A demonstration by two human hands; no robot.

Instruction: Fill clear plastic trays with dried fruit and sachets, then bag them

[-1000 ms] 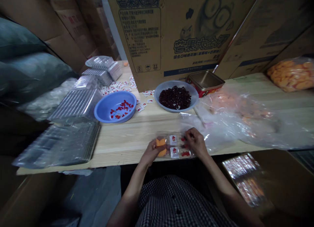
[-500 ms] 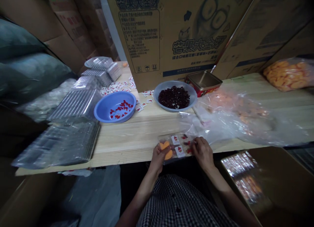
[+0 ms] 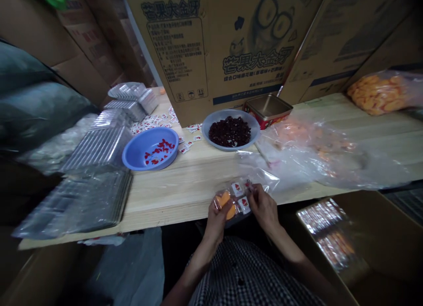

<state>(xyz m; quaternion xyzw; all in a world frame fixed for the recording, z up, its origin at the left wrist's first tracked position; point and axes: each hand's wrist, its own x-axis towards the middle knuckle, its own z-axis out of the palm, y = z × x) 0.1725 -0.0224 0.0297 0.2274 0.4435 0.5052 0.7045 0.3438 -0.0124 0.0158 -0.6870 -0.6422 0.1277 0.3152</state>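
While left hand (image 3: 215,220) grips clear pack (image 3: 238,197), thumb over orange pieces (image 3: 224,198), right hand (image 3: 265,207) touches it too, fingertips bunched narrow; cannot tell what they pinch. Pack on person's side of pale bowl (image 3: 254,132) of dark pieces (image 3: 229,130); blue basin (image 3: 140,145) left of bowl.

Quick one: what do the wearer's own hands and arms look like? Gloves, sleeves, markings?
Left hand and right hand: both bare, five-fingered, no gloves. No watch or bracelet visible; too dim to rule out small rings. Forearms slim, uncovered, no sleeve showing, no markings I can make out. Torso: dark-and-light checked garment with dark buttons.
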